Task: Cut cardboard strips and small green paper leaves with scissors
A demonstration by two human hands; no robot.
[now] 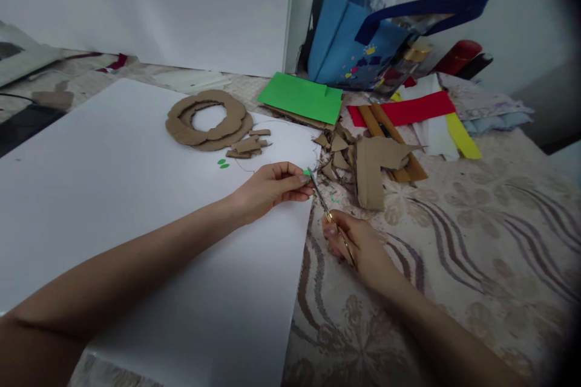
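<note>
My left hand (284, 184) is closed, pinching a small piece of green paper (307, 173) above the right edge of a large white sheet (149, 242). In my right hand (347, 239) is a pair of scissors (319, 193), its blades pointing up to the green piece and touching or nearly touching it. Two small green ovals (222, 164) lie on the sheet, left of my hand. Behind them are scalloped cardboard rings (236, 110) and several small cardboard strips (247, 145). A faint pencil outline shows on the sheet behind my left hand.
Green paper (299, 97) lies at the back. Cardboard scraps (338, 148) and a larger cardboard offcut (370, 175) sit right of the sheet. Beyond are red (417, 109), yellow and white strips, and a blue bag (349, 36). A patterned cloth (436, 242) covers the table.
</note>
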